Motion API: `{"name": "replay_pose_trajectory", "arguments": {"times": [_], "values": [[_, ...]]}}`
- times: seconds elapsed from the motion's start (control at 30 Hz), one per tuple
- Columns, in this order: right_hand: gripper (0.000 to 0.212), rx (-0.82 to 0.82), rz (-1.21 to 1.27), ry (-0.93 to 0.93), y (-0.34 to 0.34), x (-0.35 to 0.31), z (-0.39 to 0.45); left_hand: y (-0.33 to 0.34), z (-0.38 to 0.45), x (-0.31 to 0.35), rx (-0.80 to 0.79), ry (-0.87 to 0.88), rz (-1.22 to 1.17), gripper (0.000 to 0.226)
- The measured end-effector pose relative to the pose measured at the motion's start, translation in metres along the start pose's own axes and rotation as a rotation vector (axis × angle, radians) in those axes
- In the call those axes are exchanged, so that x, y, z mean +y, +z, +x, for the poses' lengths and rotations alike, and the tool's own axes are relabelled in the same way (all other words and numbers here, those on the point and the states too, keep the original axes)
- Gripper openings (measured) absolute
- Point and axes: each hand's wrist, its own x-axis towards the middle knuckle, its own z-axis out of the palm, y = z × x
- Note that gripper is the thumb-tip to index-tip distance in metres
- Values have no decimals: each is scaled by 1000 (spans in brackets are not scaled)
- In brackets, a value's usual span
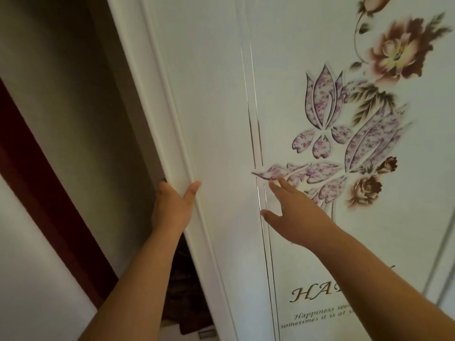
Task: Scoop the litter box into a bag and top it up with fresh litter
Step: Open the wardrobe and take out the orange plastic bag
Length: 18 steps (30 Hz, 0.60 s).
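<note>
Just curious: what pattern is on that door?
White door with purple and brown flowers; head view.

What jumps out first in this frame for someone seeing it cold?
The white sliding door fills most of the frame, with flower decals across its right half and gold lettering lower down. The left hand grips the door's left edge; the right hand lies spread on the panel.

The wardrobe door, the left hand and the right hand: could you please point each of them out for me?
wardrobe door [216, 107], head view, on the plain white panel.
left hand [172, 205], head view, on the back of the hand, gripping the door's edge.
right hand [295, 215], head view, on the back of the hand.
</note>
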Motion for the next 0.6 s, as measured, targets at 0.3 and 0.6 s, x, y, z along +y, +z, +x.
{"name": "replay_pose_trajectory", "arguments": {"times": [0.3,0.6], "values": [[82,-48,64,14,24,-21,-2,-11,6,-13,-56,57,-84,88],[83,-107,55,41,45,-37,-2,-30,9,-31,-224,85,-189,51]]}}
